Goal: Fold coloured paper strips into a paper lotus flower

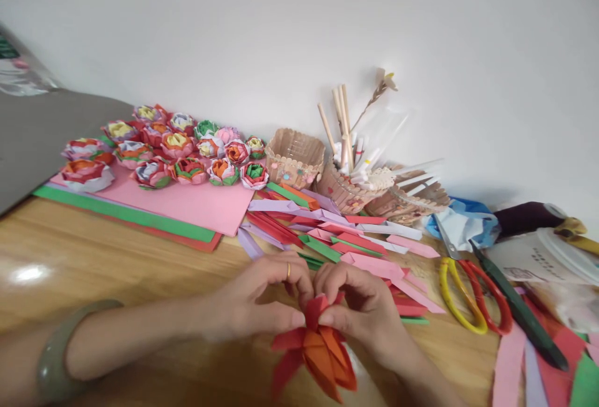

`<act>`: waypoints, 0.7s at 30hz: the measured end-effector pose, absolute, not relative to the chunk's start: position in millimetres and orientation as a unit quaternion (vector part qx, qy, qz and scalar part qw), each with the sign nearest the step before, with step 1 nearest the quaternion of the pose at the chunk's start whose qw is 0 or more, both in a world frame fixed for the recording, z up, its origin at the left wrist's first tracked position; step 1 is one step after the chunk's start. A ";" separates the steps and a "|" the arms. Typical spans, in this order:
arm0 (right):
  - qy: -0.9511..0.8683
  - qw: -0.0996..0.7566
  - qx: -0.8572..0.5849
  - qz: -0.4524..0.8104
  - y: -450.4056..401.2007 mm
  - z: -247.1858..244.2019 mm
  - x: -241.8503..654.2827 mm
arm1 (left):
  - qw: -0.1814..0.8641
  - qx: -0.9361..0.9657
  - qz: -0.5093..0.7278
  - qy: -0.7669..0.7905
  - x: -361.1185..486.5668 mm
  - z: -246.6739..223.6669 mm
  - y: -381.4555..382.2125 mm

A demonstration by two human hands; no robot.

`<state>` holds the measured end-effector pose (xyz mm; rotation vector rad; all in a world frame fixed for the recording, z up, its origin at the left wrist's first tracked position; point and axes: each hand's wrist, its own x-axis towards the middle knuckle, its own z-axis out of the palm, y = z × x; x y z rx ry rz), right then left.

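The table (154, 276) is of light brown wood, with a bright reflection on its left part, and behind it stands a plain white wall (234, 32). Along this wall, many paper flowers (178, 143) sit on and around a pink sheet (201, 204), which lies over other coloured sheets; to the right of them are small baskets (294, 166).

Folded paper strips (281, 206) lie in a heap just beyond the hands, so the room in front is narrow. Wood shows on the left, between the sheets and the left forearm. On the right, scissors (461, 263) and a dark tool (521, 307) lie beyond the right hand.

The red and orange paper piece (322, 357) is in the lower middle of the view, between both hands. The left hand (281, 294) pinches its upper red part between thumb and fingers, and the right hand (358, 304) pinches it from the other side. Its long axis runs from the fingertips down and slightly right; the orange petals point this way, while some red petals point to the lower left
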<state>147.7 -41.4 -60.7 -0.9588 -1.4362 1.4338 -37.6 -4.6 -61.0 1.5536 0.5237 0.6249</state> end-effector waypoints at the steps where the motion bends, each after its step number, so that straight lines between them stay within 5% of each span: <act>1: -0.560 0.426 -0.392 0.592 -41.3 -61.1 148.2 | 0.659 0.664 0.262 0.234 -36.8 -61.7 -4.3; 10: -0.468 0.378 -0.446 0.663 -33.1 -60.1 149.2 | 0.728 0.543 0.243 0.341 -30.3 -71.9 0.4; 21: -0.501 0.373 -0.503 0.597 -35.5 -56.2 150.1 | 0.736 0.523 0.202 0.379 -29.6 -66.8 6.7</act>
